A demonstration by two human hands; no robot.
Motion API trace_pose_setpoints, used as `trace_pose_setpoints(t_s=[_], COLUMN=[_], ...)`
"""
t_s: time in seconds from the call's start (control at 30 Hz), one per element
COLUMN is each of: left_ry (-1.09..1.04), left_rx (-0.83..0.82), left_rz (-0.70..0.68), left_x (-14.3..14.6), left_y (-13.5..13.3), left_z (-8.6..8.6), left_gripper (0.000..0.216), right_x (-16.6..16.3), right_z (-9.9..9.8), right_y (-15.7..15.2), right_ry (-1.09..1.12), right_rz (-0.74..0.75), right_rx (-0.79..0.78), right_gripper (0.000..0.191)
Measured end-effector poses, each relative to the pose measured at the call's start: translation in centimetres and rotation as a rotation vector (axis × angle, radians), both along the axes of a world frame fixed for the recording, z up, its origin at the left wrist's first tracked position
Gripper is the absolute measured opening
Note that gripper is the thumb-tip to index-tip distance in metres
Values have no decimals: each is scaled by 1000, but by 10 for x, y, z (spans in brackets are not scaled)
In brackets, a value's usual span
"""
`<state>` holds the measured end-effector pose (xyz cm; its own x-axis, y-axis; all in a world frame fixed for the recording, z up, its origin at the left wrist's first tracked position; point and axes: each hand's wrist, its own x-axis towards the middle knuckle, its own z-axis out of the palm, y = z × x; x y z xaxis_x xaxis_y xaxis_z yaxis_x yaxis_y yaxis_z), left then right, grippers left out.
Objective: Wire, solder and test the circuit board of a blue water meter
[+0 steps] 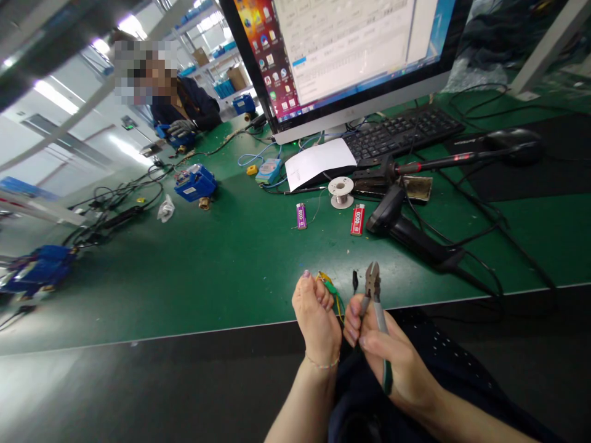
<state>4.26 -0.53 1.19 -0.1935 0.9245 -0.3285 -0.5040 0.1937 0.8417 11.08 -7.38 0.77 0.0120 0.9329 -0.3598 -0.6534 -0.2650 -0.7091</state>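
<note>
My left hand (pixel 318 311) is closed in a fist at the table's front edge. Yellow and green clip leads (pixel 329 285) come out beside its curled fingers; how they run inside the fist is hidden. My right hand (pixel 392 347) grips a pair of cutting pliers (pixel 373 286), jaws pointing up and away from me, handles grey and green. Just left of the jaws is a small black clip (pixel 355 281), close to the right fingertips. A purple lighter (pixel 301 216) and a red lighter (pixel 357 219) lie farther back on the green table (pixel 221 264).
Behind the lighters stands a solder spool (pixel 340 192). A black barcode scanner (pixel 415 237) lies to the right, with the keyboard (pixel 401 132) and monitor (pixel 351 55) behind. Blue valve units (pixel 195 183) and cables occupy the left. A gloved person (pixel 184 117) sits across the table.
</note>
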Motion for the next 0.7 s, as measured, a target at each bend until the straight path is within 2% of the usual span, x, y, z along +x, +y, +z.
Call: trace_pose_setpoints(t_s=[0.13,0.23,0.37,0.47,0.57,0.7], left_ry=[56,81,71,175,322,504], left_rx=[60,89,88,106,128,191], left_rz=[-8,-39,-89,-162,-242,-307], left_x=[-3,-3,-3,-6,-11,-14], left_y=[-4,-7,-12,-16,-20,-22], left_z=[3,8,12,11,8,7], left_gripper=[43,42,40,41,41,42], right_x=[36,55,52,43,41,45], right_z=[-3,-1,12,23,29,31], right_y=[5,9,5,3,3,1], right_ry=[-288,-391,-400,-412,-439,-440], right_rz=[68,175,409,537,618,652], right_rx=[34,62,73,90,110,107], right_gripper=[30,31,36,28,29,46])
